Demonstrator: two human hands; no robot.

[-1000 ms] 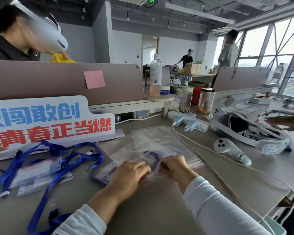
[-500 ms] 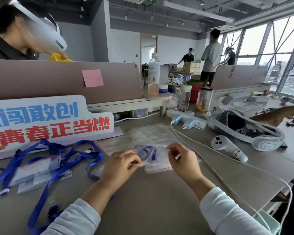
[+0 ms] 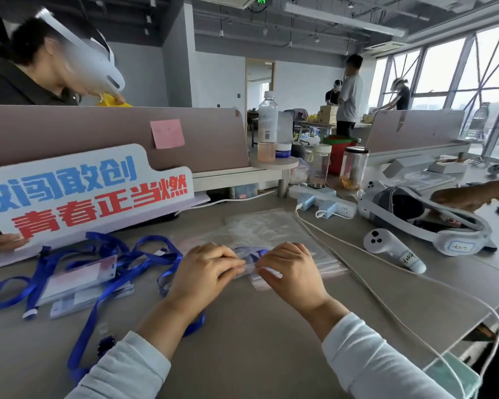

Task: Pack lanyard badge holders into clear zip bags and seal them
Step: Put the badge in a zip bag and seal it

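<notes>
at the left of the bench (image 3: 242,341), loose blue lanyards (image 3: 144,254) and their badge holders (image 3: 78,279) lie in a tangle, not yet packed. the left hand (image 3: 205,272) has its grip closed, fingertips and thumb pinching the near edge of a zip bag (image 3: 260,285) that lies flat on the bench. a packed lanyard (image 3: 252,252) shows blue through the plastic between the hands. the right hand (image 3: 293,273) pinches the same edge, just beside the left. this looks like the sealing step: press the strip from the middle outward, each hand sliding to its own corner, with the lanyard loops kept clear of the seam. spare bags (image 3: 265,226) lie just behind, and a white cable (image 3: 357,272) runs near on the right.
</notes>
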